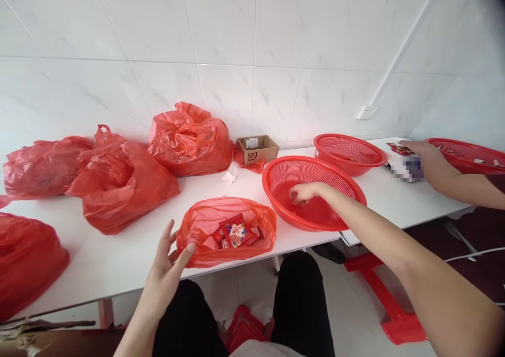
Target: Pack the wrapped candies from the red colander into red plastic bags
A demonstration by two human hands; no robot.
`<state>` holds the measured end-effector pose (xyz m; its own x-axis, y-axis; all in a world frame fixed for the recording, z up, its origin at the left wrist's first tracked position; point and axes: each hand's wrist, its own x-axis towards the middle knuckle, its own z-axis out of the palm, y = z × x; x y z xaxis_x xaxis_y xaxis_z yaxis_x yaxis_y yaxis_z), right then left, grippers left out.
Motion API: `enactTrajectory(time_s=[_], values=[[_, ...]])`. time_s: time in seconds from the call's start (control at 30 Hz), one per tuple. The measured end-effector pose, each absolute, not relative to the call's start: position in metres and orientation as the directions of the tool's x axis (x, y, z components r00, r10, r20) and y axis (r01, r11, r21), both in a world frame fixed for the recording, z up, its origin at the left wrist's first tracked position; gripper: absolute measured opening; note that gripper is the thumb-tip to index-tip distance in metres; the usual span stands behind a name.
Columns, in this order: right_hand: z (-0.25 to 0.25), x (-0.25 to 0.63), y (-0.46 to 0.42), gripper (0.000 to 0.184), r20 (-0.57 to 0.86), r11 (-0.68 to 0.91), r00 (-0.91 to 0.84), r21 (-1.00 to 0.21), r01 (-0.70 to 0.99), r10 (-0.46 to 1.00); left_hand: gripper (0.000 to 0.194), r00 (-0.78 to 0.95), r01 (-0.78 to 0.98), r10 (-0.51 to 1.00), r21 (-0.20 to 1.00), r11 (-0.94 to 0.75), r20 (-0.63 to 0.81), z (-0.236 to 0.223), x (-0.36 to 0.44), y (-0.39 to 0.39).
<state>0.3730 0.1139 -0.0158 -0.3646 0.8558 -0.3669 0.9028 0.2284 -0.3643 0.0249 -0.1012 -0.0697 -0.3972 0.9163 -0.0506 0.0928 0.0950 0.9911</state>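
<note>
My left hand point(168, 265) is beside the left edge of an open red plastic bag point(252, 251). Its thumb and fingers are spread apart, the thumb close against the bag's rim; I cannot tell if they touch. Inside the bag lie several small red packets, the top one a printed packet point(238, 232). Over on the right, my right hand point(305, 193) reaches down into a round red plastic basket point(282, 210) with perforated walls. Its fingers are curled together near the basket's bottom, and whatever they pinch is hidden.
Filled red plastic bags point(189, 141) stand along the left and back of the white table point(98, 267). A small cardboard box point(260, 152) and a crumpled tissue point(230, 173) sit behind. Another red basket point(347, 157) stands at right, near a co-worker's hand point(418, 149). A red stool point(402, 325) stands below.
</note>
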Motion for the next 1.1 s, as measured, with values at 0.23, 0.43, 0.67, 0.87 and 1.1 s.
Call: enactTrajectory(time_s=[0.23,0.43,0.67,0.87,1.1], values=[[0.002,0.294,0.071,0.024,0.104,0.436,-0.612,-0.795,0.422,0.784,0.080,-0.350,0.005,0.932,0.995,0.099,-0.091,-0.075,0.025,-0.095],[0.008,0.293,0.047,0.037,0.218,0.578,-0.546,-0.462,0.672,0.809,0.079,-0.252,-0.186,0.962,0.981,0.061,-0.108,-0.076,0.025,-0.093],[-0.042,0.385,-0.011,0.060,-0.156,0.279,-0.310,-0.191,0.941,0.938,0.074,-0.275,-0.265,0.943,0.958,0.112,-0.186,-0.087,0.010,-0.097],[-0.101,0.353,-0.069,0.050,0.025,0.329,-0.329,-0.135,0.934,0.944,0.072,-0.296,-0.297,0.929,0.946,0.131,-0.222,-0.090,0.015,-0.092],[-0.051,0.371,-0.035,0.048,-0.082,0.306,-0.378,-0.443,0.843,0.922,0.073,-0.304,-0.279,0.927,0.951,0.135,-0.221,-0.081,0.024,-0.093]])
